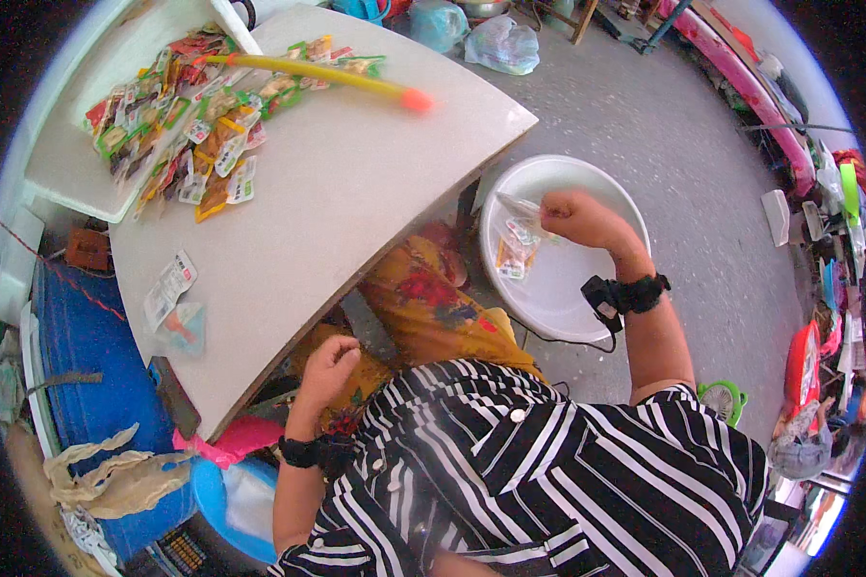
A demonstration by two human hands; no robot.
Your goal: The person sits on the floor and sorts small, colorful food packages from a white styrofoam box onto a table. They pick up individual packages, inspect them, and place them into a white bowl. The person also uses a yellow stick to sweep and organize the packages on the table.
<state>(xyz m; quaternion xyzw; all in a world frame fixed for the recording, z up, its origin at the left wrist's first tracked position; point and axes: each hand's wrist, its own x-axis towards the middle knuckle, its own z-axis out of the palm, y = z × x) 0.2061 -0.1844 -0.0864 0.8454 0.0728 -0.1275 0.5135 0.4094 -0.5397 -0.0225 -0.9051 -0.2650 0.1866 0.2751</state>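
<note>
My right hand (581,220), blurred, is closed over a white plastic basin (570,303) on the floor. A clear plastic packet (517,205) juts from its fingers to the left. Several small printed food packets (516,252) lie in the basin below it. My left hand (328,371) is curled just off the front edge of the white table (317,216), with nothing visible in it. On the table's left corner rest a white printed sachet (171,287) and a small clear bag (182,328) with something reddish inside.
A heap of colourful food packets (216,137) spills from a white foam box (50,162) onto the table. Across it lies a yellow stick (317,72) with an orange tip. A blue tub (213,498) stands below left, a green fan (722,400) at right.
</note>
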